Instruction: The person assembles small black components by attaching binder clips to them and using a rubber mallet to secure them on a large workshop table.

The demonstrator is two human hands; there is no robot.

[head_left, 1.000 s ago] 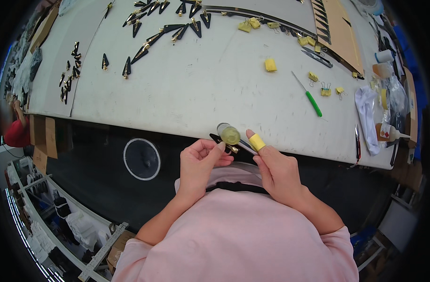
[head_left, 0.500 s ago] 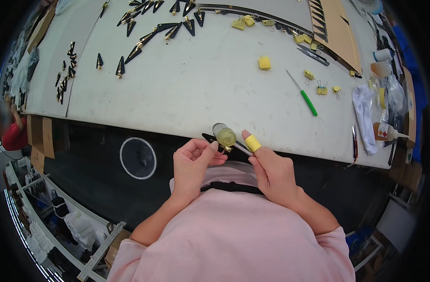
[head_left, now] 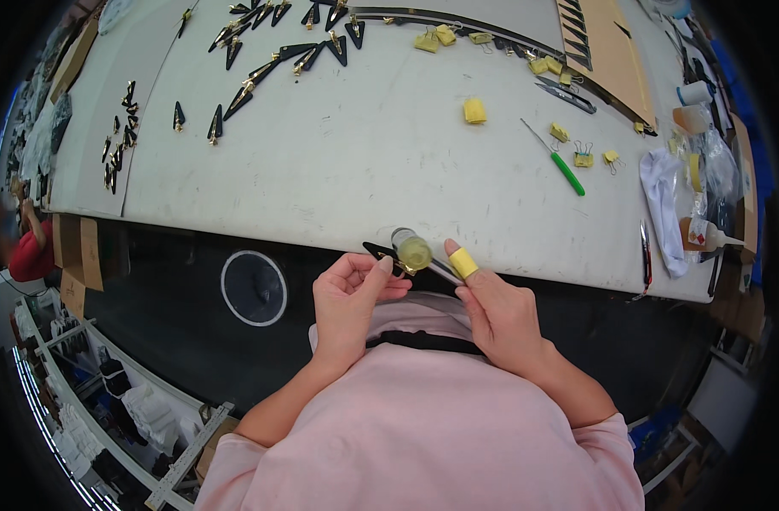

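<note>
Left forearm (head_left: 300, 396) slanted upward and inward from lower left, elbow bent out to side. Left wrist (head_left: 345, 345) looked nearly straight. Left grip (head_left: 347, 302) was pinched, thumb (head_left: 377, 277) pressed toward fingers (head_left: 351, 266), which curled rightward. Right forearm (head_left: 577, 383) slanted upward and inward from lower right, bare like left one. Right grip (head_left: 507, 311) was clenched, one digit (head_left: 453, 247) stretched up and left, another folded below. Both grips stood apart, nearly level, ahead of torso (head_left: 415, 426).

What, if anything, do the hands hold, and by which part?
The right hand holds a hammer by its handle; the left hand pinches a black clip, exact gripping place unclear.
</note>
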